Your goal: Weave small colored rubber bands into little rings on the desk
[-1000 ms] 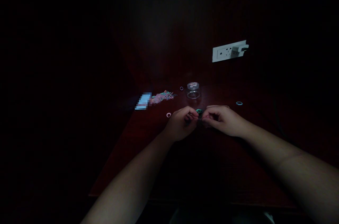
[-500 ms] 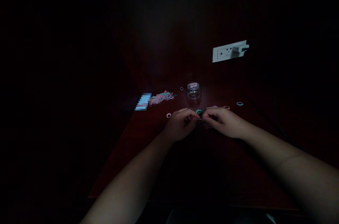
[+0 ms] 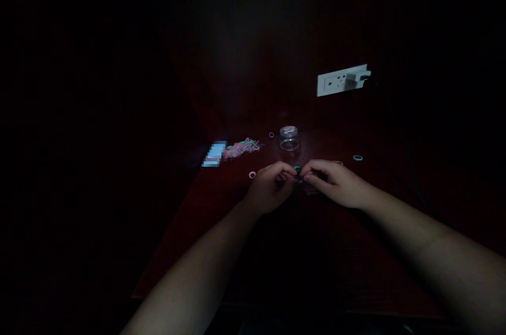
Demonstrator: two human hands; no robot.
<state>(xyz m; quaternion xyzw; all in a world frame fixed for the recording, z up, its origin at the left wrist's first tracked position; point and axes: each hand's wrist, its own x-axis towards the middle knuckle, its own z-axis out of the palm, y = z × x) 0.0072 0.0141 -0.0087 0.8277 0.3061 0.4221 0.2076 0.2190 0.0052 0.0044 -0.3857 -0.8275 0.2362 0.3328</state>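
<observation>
My left hand (image 3: 271,187) and my right hand (image 3: 336,184) meet over the dark red table, fingertips bent inward and pinched. Whatever they pinch is too dark and small to make out. Just behind the fingertips shows a green elastic band (image 3: 297,169), partly covered by the fingers. A faint pinkish thing (image 3: 311,193) lies below my right fingers. Left of my left hand rests a pink elastic band (image 3: 252,174). Another band (image 3: 339,163) peeks out behind my right hand, and a teal one (image 3: 358,158) lies farther right.
A clear lidded jar (image 3: 290,140) stands beyond the hands, with a small pale band (image 3: 271,135) beside it. Farther left are a heap of colourful bands (image 3: 243,148) and a bright, pixelated flat object (image 3: 214,154). A wall socket (image 3: 336,82) holds a white plug.
My fingertips have shifted slightly, the right ones moving a little left over the green band. The whole view has moved slightly, so things sit a bit lower.
</observation>
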